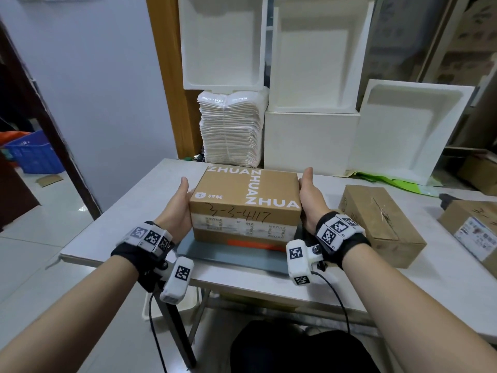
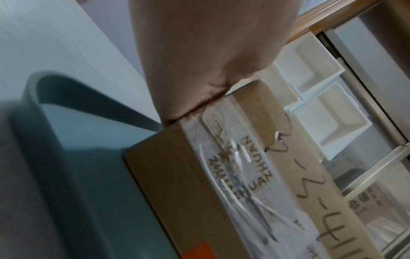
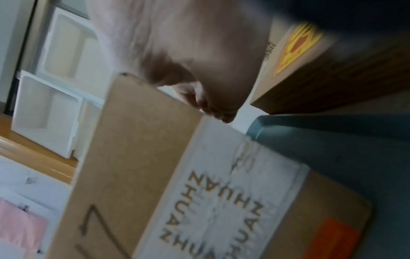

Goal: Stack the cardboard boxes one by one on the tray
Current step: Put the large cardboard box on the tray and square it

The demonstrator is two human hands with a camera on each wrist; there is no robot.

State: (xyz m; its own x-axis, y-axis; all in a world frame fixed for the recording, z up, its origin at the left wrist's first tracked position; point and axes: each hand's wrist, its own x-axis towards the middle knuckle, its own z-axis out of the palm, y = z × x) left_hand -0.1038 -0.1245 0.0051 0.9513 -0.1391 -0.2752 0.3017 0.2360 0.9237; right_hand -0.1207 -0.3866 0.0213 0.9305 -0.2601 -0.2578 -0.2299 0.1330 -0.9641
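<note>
I have the ZHUAN ZHUAN box between my two hands at the centre of the head view: my left hand lies flat against its left side and my right hand against its right side, fingers straight, thumbs up along the top edges. It is plain brown corrugated cardboard, rectangular, with white block lettering across the lid, "3-3-417" handwritten in black on the near face, a band of wrinkled clear tape over printed tape, and an orange patch at the lower edge. It sits in the grey-blue tray, a smooth, shallow plastic one with rounded corners, on the white table. I cannot tell whether the box's underside touches the tray floor. To the right of centre a second cardboard box lies on the table, and a third, labelled one is at the right edge. White foam trays, moulded and matte, stand upright across the top, beside a stack of white padded mailers.
</note>
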